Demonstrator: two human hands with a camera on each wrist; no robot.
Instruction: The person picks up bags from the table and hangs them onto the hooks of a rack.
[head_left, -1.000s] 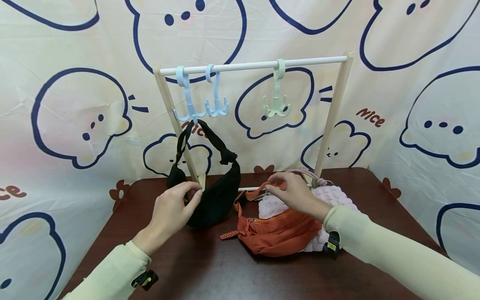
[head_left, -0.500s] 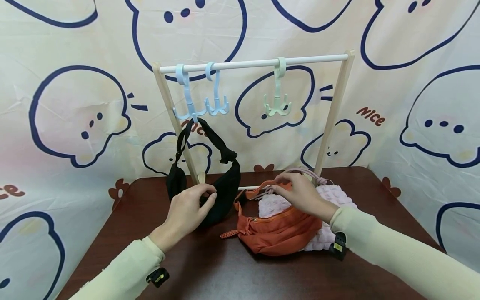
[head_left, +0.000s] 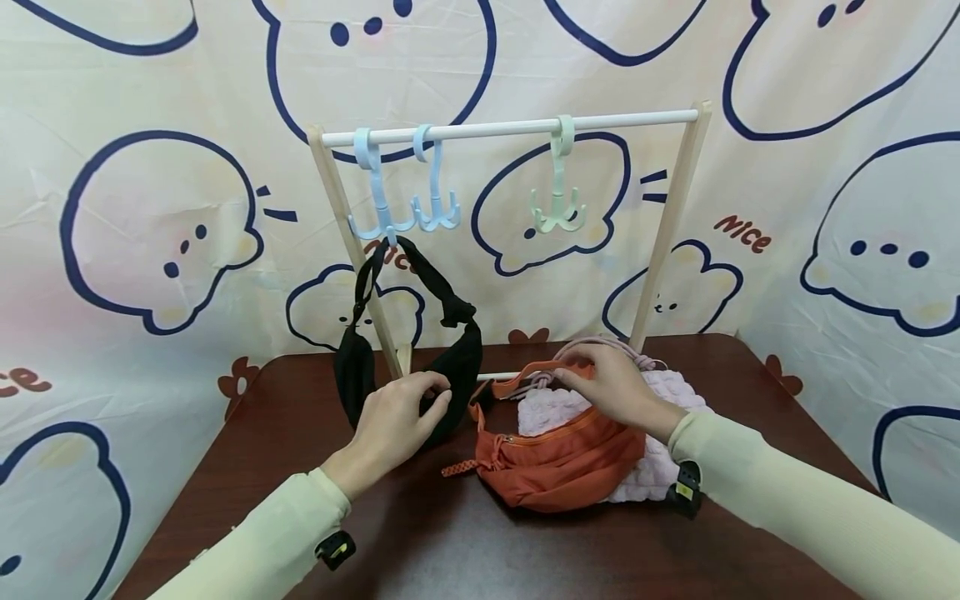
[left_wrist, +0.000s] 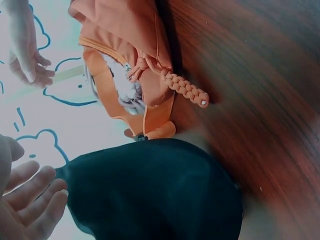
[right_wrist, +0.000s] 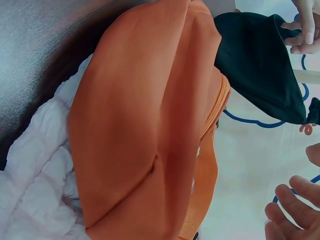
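A black waist bag (head_left: 459, 362) hangs by its strap from the left light-blue hook (head_left: 381, 204). In front of it is my left hand (head_left: 397, 423), fingers loosely bent; the left wrist view shows nothing between them. An orange waist bag (head_left: 562, 467) lies on the table, leaning on a pale pink quilted bag (head_left: 675, 392) with pink cord straps. Above the orange bag, near its orange strap (head_left: 528, 375), hovers my right hand (head_left: 618, 387). In the right wrist view the right fingers (right_wrist: 295, 205) look relaxed and apart from the strap.
A rack with a white bar (head_left: 480, 131) and wooden posts (head_left: 667, 225) stands at the back of the brown table (head_left: 510, 558). A second light-blue hook (head_left: 435, 196) and a pale green hook (head_left: 558, 192) hang from the bar. A patterned cloth (head_left: 847, 333) surrounds the table.
My left hand has moved right across the front of the black waist bag. My right hand has shifted slightly right above the orange waist bag. The bags have hardly moved.
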